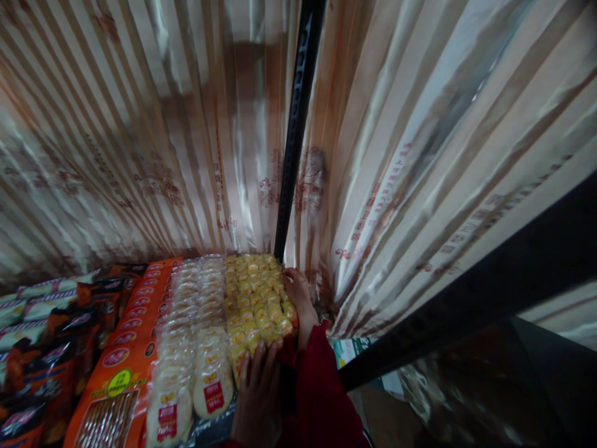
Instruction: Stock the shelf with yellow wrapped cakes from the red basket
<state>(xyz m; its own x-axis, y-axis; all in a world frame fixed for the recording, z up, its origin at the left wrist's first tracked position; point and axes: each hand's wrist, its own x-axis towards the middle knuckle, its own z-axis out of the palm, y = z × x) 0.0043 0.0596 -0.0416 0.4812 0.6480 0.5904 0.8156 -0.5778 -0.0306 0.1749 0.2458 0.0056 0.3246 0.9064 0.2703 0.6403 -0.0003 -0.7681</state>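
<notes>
Rows of small yellow wrapped packets (256, 298) lie on the shelf in front of me. My left hand (259, 389) rests against their near edge, with its fingers spread and its palm down. At the far right side of the packets, my right hand (298, 295) reaches out from a red sleeve and touches their edge with bent fingers. Just left of the packets stand two rows of round pale biscuits in clear wrap (212, 373).
Orange packages (114, 379) and dark and white snack bags (51, 336) fill the left. Printed plastic curtains (186, 155) hang behind, with a black upright post (296, 124) at the corner. A dark bar (466, 286) crosses the right side.
</notes>
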